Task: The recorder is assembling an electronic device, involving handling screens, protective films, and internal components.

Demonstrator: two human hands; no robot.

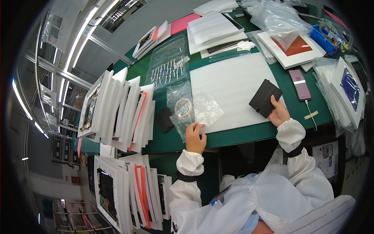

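Observation:
My right hand (279, 112) grips a thin black rectangular panel (265, 97) by its lower right edge, with the thumb on top. The panel is tilted over the right side of a white foam sheet (233, 85). Near the table's front edge, my left hand (195, 138) has its fingers curled on the lower edge of a clear plastic bag (206, 109). Beside it lies another clear bag with a copper-coloured ring (183, 108) in it. A second dark flat piece (164, 119) lies on the green mat, left of the bags.
Upright foam-lined stacks of panels (117, 109) stand at the left, with more (132, 191) below them. Farther back is a clear tray of small connectors (167, 66). A cabled phone (300, 84), a blue bin (323, 38) and bagged framed panels (348, 89) are at the right.

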